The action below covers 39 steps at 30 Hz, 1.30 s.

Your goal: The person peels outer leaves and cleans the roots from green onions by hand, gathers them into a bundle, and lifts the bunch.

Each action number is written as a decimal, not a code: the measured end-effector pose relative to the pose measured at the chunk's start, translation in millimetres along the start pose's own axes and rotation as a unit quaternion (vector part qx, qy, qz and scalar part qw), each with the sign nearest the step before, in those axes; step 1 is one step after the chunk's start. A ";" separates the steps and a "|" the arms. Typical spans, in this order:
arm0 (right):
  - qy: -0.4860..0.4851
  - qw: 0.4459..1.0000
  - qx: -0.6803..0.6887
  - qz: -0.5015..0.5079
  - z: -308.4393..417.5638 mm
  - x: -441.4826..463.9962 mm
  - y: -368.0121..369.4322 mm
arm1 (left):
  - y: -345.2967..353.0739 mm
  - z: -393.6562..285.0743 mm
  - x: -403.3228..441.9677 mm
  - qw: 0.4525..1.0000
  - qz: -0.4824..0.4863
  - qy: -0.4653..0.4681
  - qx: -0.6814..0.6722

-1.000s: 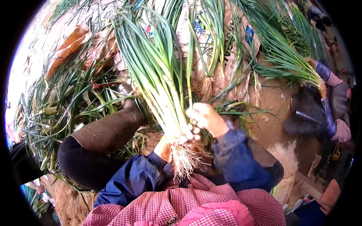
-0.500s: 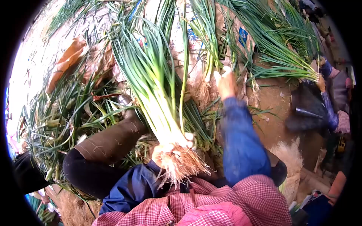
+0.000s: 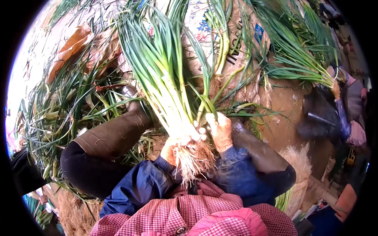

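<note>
Head view: left fingers (image 3: 202,131) wrap leafy bundle (image 3: 173,106) near roots (image 3: 193,160); right fingers (image 3: 213,121) grip bent stalks (image 3: 203,103) beside it.

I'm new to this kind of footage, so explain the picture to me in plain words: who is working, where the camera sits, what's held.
No machine here: a person works bare-handed. The camera is worn on that person's head, looking forward and down. The left grip holds a thick bundle of leafy stalks near its stringy roots. The right grip, close beside, holds a green stalk. In front, more stalks lie on printed sacking, and a heap of loose leaves lies to the left. At the far right, another person's hand holds a separate bundle.
</note>
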State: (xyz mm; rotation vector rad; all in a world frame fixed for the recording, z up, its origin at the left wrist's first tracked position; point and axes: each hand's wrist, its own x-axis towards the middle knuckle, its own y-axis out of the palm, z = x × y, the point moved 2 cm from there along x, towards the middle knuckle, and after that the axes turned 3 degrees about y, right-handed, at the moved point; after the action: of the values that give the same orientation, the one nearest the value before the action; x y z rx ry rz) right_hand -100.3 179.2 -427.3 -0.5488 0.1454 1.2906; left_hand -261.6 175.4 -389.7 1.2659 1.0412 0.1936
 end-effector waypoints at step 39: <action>-0.072 0.981 0.052 0.173 47.3 -28.3 5.3 | -54.8 8.3 -10.8 0.996 0.036 -0.057 -0.058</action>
State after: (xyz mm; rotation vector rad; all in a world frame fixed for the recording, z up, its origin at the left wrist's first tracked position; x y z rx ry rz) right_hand -122.7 177.4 -376.7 -0.3468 0.1932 1.6460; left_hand -283.8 143.7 -430.8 1.1968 0.8751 0.2313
